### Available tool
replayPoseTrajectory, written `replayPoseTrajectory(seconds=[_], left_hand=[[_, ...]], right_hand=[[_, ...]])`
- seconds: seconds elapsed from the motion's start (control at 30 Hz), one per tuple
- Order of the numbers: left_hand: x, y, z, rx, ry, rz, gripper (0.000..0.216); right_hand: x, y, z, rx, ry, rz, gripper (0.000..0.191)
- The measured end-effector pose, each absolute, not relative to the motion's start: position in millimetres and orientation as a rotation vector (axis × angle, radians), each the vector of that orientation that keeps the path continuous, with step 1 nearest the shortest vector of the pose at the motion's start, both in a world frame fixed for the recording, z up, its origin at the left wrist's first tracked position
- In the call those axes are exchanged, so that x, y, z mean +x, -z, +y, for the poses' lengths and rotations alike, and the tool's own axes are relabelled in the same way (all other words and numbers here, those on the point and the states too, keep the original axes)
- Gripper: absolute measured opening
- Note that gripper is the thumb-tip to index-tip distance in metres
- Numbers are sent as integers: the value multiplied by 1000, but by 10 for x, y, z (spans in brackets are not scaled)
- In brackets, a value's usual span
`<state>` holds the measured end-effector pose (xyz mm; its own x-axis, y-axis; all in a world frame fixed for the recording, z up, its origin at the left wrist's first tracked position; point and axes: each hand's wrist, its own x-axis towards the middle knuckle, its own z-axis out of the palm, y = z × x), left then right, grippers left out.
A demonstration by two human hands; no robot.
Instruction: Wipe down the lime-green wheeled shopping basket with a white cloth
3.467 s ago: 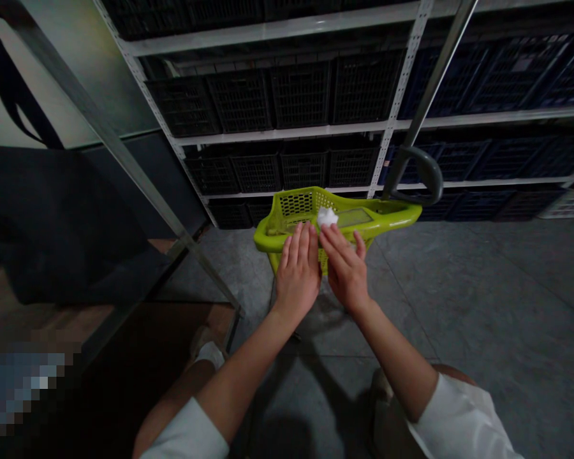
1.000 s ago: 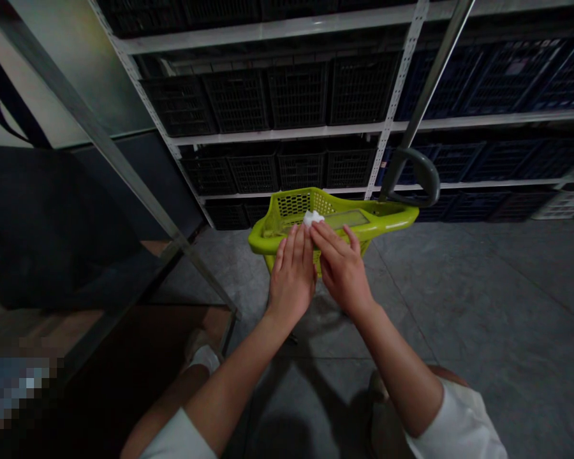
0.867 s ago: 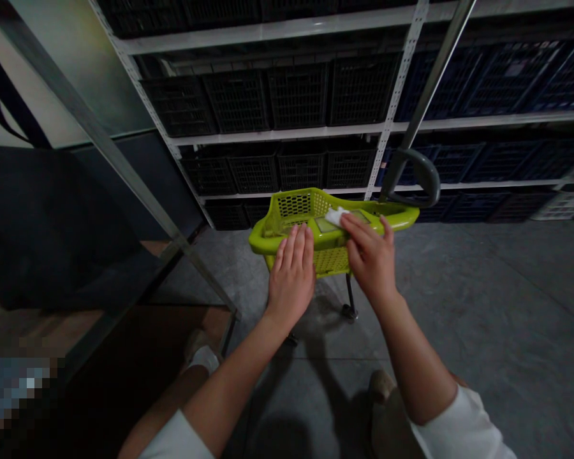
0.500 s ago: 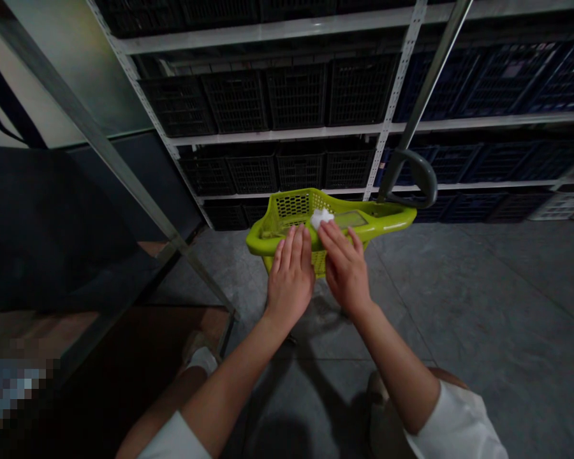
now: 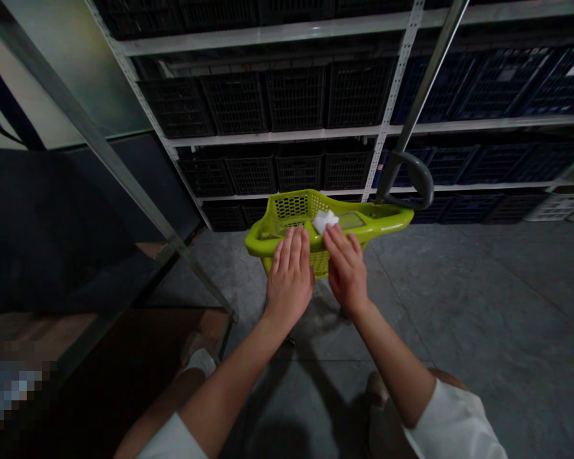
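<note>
A lime-green shopping cart basket [image 5: 380,223] with a perforated body stands in front of me, with a grey loop handle [image 5: 423,182] on a metal pole at its right end. My left hand [image 5: 289,274] lies over the near rim, fingers stretched out and side by side, with nothing visible in them. At the middle of the same rim, my right hand [image 5: 348,271] has its fingertips on a crumpled white tissue [image 5: 324,221], which sticks out past them. The right thumb is mostly hidden below the hand.
Behind the basket, a white metal rack [image 5: 268,137] holds rows of black crates [image 5: 294,99] and dark blue crates [image 5: 492,83]. A slanted metal bar [image 5: 124,185] runs along the left beside a dark panel. Grey tiled floor [image 5: 463,287] lies to the right.
My right hand and the white tissue have shifted slightly toward me along the rim. My left hand stays nearly in place.
</note>
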<state>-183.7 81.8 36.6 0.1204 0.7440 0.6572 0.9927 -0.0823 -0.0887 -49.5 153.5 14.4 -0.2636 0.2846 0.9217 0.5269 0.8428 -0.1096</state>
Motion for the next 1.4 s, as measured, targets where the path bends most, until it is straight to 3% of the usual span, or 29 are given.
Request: replayPoseTrajectory(seconds=[0.13,0.37,0.63,0.9,1.17,1.4], left_hand=[[-1863,-370,814,-1877,622,-1659,70],[-1846,-403,804,-1897,626,-1668,72],[-1852,-376,817,-1868,611,-1661,65],[-1839,-410,809,-1890,609,-1683,71],[-1850,-365,811,-1889,652,-1657,71],[-1848,-415,790,-1927,654,-1678,72]], right_hand=[[-507,-137,1518,-538,316,-1952,67],[-125,-87,1909,-823,258,-1517,55],[-597,-126,1477,-512,243,-2006,62],[-95,-144,1905,-878,277,-1537,53],[-572,-218,1444,-527,192,-2039,59],[31,-332,1952,-958,214,-1549,42]])
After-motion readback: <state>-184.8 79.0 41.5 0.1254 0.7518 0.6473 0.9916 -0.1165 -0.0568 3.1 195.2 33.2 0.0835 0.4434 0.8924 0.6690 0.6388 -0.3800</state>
